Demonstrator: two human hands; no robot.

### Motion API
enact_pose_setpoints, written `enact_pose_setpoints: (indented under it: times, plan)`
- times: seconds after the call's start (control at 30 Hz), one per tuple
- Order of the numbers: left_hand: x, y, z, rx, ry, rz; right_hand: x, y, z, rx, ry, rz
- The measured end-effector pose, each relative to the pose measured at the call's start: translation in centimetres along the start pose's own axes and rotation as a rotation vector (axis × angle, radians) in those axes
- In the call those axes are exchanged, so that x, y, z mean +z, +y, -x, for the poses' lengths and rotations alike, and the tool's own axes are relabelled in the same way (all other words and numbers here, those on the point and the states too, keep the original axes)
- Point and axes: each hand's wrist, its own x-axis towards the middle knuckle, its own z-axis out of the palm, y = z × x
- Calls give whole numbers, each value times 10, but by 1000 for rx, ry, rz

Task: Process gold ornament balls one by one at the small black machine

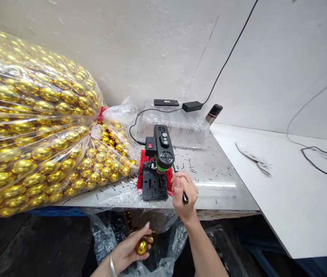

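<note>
My left hand (133,246), wearing a silver bangle at the wrist, is low at the front over an open clear plastic bag (105,231). Its fingers curl around a shiny gold ball (141,247), and a second gold ball shows by the fingertips. My right hand (185,190) is closed around a black-handled tool with a thin green shaft; only the handle's end (185,198) and a bit of shaft show. Just left of that hand stands a small black machine (165,150) with a red switch. Its slotted black base plate (151,188) sits on a red mat (140,181).
A huge clear bag of gold balls (36,127), tied with red, fills the left side. Behind the machine are a clear plastic tray (177,130), a power adapter (192,106), a remote (166,102) and a bottle (214,113). Black shreds litter the metal tabletop (221,184).
</note>
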Motion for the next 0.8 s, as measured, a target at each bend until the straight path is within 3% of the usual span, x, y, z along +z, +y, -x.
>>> enact_pose_setpoints:
  times: [0.1, 0.2, 0.3, 0.43, 0.63, 0.8]
  plan:
    - [-1, 14, 19, 46, -174, 152, 0, 0, 1, 3, 4, 1]
    - [8, 43, 41, 175, -267, 125, 1, 0, 2, 19, 24, -5]
    - [21, 79, 51, 358, -231, 80, 2, 0, 3, 24, 19, 5]
    - [34, 113, 43, 522, -126, 140, 1, 2, 4, 12, 5, 4]
    - [38, 121, 28, 575, -70, 200, 0, 5, 8, 16, -23, 2]
    - [39, 122, 16, 680, -6, -7, 1, 7, 11, 11, -34, -18]
